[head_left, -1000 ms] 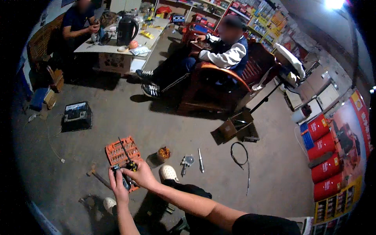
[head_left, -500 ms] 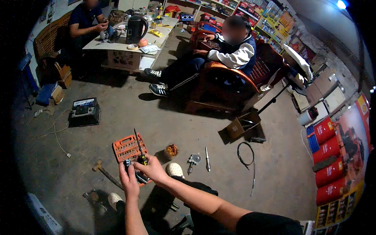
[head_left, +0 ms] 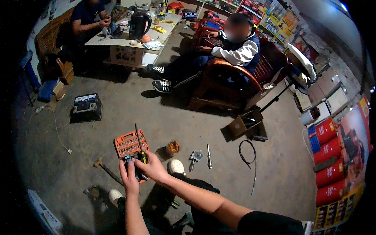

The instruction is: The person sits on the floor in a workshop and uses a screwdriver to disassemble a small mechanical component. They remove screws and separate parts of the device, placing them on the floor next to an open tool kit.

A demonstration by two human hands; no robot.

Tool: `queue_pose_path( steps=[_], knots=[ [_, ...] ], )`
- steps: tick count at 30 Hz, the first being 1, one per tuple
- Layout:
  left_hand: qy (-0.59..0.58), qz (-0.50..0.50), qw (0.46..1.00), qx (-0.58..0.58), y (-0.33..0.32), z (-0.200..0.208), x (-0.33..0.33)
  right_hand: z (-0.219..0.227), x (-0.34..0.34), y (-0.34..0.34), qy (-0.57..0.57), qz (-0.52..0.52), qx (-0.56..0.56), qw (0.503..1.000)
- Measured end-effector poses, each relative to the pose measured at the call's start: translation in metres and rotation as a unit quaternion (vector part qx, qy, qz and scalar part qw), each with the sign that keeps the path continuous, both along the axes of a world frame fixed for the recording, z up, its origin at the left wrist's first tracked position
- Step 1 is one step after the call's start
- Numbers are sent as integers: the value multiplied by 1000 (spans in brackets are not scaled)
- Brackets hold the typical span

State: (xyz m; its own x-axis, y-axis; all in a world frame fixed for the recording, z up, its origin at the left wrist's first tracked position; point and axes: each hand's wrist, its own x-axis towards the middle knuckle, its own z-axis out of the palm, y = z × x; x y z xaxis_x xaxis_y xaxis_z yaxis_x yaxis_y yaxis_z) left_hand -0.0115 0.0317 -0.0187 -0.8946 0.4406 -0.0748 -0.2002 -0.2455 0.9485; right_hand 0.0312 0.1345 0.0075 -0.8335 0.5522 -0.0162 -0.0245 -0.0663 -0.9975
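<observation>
Close together over the orange case [head_left: 132, 143], the left hand [head_left: 131, 181] holds a small dark part [head_left: 127, 158], and the right hand [head_left: 154, 167] grips a screwdriver [head_left: 143, 157], with its rod pointing away from the body. I cannot tell if the right hand touches the part too. On the floor, a hammer [head_left: 110, 173] lies left of the case, and a tub [head_left: 172, 148] of orange-brown bits stands right of it, near a pale shoe [head_left: 177, 167].

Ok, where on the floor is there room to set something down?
Bare floor shows between the battery and wooden chair, and between the silver rod and black cable. It's crowded near your left hand: hammer, orange case and shoe.
</observation>
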Motion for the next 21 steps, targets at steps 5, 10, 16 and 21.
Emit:
queue_pose_path(
  steps=[5,10,16,21],
  knots=[
    [-27,-9,1000,-2,-2,-1,-2,-5,-1,-3,-5,-27,153,988],
    [-122,25,992,-12,5,14,4,-5,0,-7,-38,-48,141,988],
    [-160,40,986,7,6,5,-1,-12,-7,-15,-37,-83,209,974],
    [-243,35,959,142,-4,-1,-21,9,-10,-8,-58,-11,109,992]
  ],
)
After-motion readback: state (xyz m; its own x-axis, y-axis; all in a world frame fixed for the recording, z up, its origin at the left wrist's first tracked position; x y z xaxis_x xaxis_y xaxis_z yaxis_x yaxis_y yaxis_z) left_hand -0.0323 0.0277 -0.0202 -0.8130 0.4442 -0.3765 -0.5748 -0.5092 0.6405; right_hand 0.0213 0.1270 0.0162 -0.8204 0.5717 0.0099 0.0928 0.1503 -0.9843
